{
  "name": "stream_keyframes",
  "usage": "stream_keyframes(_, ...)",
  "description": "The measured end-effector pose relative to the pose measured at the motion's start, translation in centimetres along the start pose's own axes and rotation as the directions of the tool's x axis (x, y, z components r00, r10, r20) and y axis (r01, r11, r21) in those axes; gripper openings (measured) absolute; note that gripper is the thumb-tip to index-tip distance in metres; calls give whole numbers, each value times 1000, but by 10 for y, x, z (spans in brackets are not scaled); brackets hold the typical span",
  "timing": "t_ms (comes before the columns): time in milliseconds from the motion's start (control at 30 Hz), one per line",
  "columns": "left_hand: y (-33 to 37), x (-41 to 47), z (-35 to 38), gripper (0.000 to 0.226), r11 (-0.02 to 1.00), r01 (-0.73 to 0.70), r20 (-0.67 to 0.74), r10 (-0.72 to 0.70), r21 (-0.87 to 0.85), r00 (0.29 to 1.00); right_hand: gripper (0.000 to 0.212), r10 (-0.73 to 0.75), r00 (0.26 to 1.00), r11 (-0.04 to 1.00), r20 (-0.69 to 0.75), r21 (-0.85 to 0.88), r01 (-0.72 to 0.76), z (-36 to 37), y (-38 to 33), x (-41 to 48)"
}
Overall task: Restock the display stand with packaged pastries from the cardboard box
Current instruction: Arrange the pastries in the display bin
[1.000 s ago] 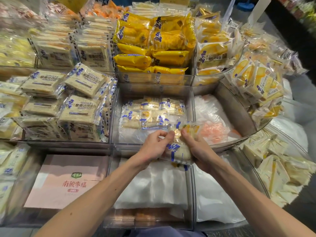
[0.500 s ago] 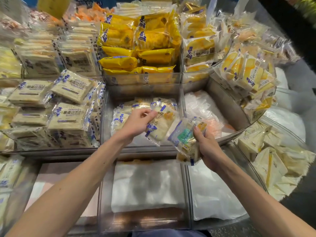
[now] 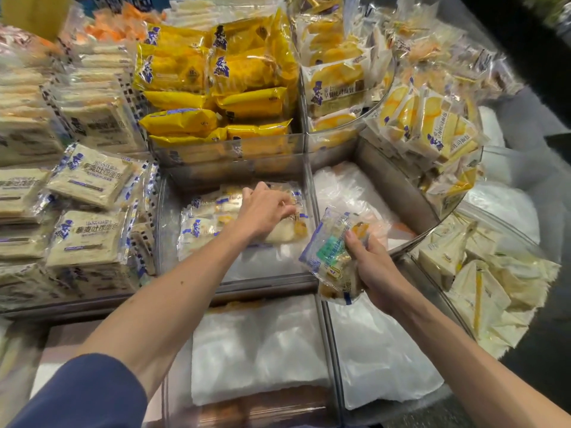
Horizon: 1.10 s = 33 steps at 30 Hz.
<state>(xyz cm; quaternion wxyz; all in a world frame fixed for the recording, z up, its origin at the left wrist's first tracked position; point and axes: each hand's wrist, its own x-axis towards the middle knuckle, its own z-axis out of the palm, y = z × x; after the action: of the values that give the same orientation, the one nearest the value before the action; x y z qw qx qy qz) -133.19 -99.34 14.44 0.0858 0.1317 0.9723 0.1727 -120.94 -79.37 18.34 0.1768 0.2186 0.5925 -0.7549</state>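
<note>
Head camera, at the display stand [image 3: 265,287]: nearest me are a blue sleeve [image 3: 77,396] and front bins lined with white plastic liner [image 3: 262,350], with no stock in them that I can see. Just beyond, my right grip [image 3: 375,273] is closed round a small bundle of packets [image 3: 332,251]. The green-labelled back of the top one faces up, above the rim between bins. Further in, my left grip [image 3: 265,211] has its fingers curled over a pastry packet [image 3: 287,233], low in the middle bin [image 3: 163,236] and beside the few blue-and-white packets [image 3: 200,223] lying there. Beyond, yellow packs [image 3: 216,72] fill the upper tier, toast packs [image 3: 89,177] crowd the left and triangular sandwiches [image 3: 479,282] the right. The cardboard box is not in view.

By my reading, the step in hand is placing one packet at a time, and the bin is far from full. To do it well, I would set this packet flat, printed face up and edge to edge with its neighbours, letting go only once it rests. Each next packet from the right grip should be turned over so the label back is hidden. The film looks slick, and a loose pinch could let the bundle slide.
</note>
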Motion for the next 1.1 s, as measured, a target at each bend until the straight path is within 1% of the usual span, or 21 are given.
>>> stream_keyframes(67, -7, -3, 17, 30, 992, -51, -144, 68, 119, 987, 20, 1, 1000, 1000, 16, -8, 0, 1, 1, 0)
stream_keyframes(167, -19, -3, 33, 34, 962, -115, -322, 194, 249, 927, 20, 10, 999, 1000, 33, -14, -10, 5, -1, 0)
stream_keyframes(267, -22, -1, 42, 37, 897, -149, -344, 306, 416, 888, 22, 7, 999, 999, 51, -36, -5, 7, 0, 1)
stream_keyframes(367, -22, -2, 38, 39, 891, -147, -350, 315, 430, 882, 24, 4, 998, 998, 61, -60, 0, 9, 1, 0)
stream_keyframes(400, -20, -3, 35, 41, 906, -150, -366, 306, 396, 879, 27, 3, 998, 998, 59, -59, 1, 10, 1, 0)
stream_keyframes(433, -17, -7, 29, 43, 932, -158, -411, 291, 328, 864, 30, 1, 999, 998, 53, -57, 2, 10, 2, 0)
stream_keyframes(467, -12, -13, 22, 45, 961, -176, -465, 257, 211, 847, 32, 0, 999, 998, 48, -61, 3, 11, 3, 0)
stream_keyframes(500, -6, -23, 14, 48, 977, -209, -487, 205, 47, 849, 33, 0, 999, 998, 45, -68, 3, 12, 3, 0)
stream_keyframes(533, 2, -36, 5, 52, 963, -233, -452, 149, -135, 879, 33, -1, 999, 997, 46, -79, 4, 14, 3, -1)
stream_keyframes(567, 9, -52, -2, 55, 926, -234, -385, 109, -296, 916, 33, -6, 999, 996, 54, -87, 11, 17, 3, -1)
stream_keyframes(600, 16, -69, -9, 55, 884, -223, -315, 93, -410, 945, 32, -14, 998, 995, 64, -94, 20, 20, 3, -2)
stream_keyframes(633, 22, -87, -12, 51, 851, -197, -245, 84, -486, 966, 31, -24, 997, 994, 78, -104, 32, 23, 3, -3)
stream_keyframes(667, 27, -104, -14, 49, 825, -152, -172, 67, -545, 983, 29, -32, 995, 991, 94, -127, 44, 29, 4, -5)
stream_keyframes(733, 32, -132, -13, 56, 762, -39, -64, -3, -646, 998, 30, -48, 988, 981, 147, -180, 74, 43, 6, -10)
stream_keyframes(800, 30, -150, -10, 66, 703, 37, -54, -107, -710, 993, 48, -41, 981, 965, 190, -248, 88, 59, 10, -16)
stream_keyframes(833, 27, -157, -8, 67, 667, 69, -50, -158, -742, 986, 56, -38, 978, 953, 207, -288, 98, 66, 12, -19)
stream_keyframes(867, 25, -165, -7, 69, 622, 103, -35, -206, -776, 978, 58, -37, 973, 939, 226, -324, 111, 74, 15, -23)
stream_keyframes(933, 20, -178, -5, 75, 509, 156, 0, -292, -847, 956, 50, -31, 961, 930, 274, -346, 129, 88, 22, -29)
stream_keyframes(967, 18, -184, -5, 75, 461, 174, 12, -332, -870, 943, 43, -29, 956, 928, 292, -348, 135, 94, 25, -31)
stream_keyframes(1033, 14, -194, -7, 66, 384, 189, 17, -409, -904, 912, 30, -27, 946, 922, 322, -359, 148, 106, 28, -38)
stream_keyframes(1100, 6, -202, -7, 56, 268, 194, 49, -468, -944, 882, 29, -4, 938, 926, 347, -352, 135, 112, 30, -41)
